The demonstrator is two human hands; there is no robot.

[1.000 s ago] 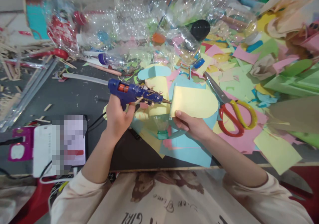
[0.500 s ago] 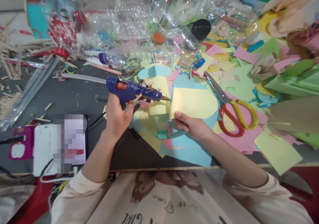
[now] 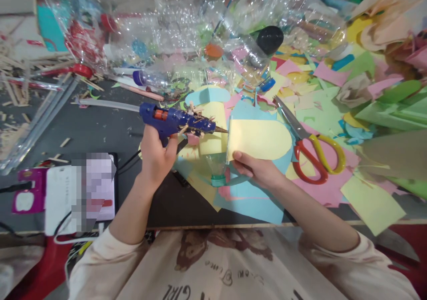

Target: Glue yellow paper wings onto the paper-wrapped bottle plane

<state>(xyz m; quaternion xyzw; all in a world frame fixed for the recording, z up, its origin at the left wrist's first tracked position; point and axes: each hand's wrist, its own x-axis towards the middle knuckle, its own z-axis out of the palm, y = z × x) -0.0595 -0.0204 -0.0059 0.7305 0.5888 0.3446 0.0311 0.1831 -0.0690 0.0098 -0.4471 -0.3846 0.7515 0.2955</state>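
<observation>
My left hand (image 3: 157, 155) is wrapped round the handle of a blue hot glue gun (image 3: 176, 123), which has wood splinters stuck along its barrel. A clear glue stick (image 3: 110, 105) trails from its back end. Its nozzle meets the left edge of a yellow paper piece (image 3: 263, 137), rounded at the right end and folded along that edge. Between thumb and fingers, my right hand (image 3: 255, 168) pinches the lower left corner of this paper. Below the nozzle lies a plastic bottle wrapped in yellow paper (image 3: 212, 142), its green cap (image 3: 218, 180) towards me.
Scissors (image 3: 307, 144) with red and yellow handles lie right of the paper. Clear plastic bottles (image 3: 167, 28) pile up at the back. Paper scraps (image 3: 320, 99) cover the right side. A phone (image 3: 100, 186), glue sticks (image 3: 43, 117) and wood bits (image 3: 20, 86) lie left.
The glue gun has shifted slightly left, its nozzle still at the paper's edge. The folded strip on the yellow paper now shows narrower, turned more on edge.
</observation>
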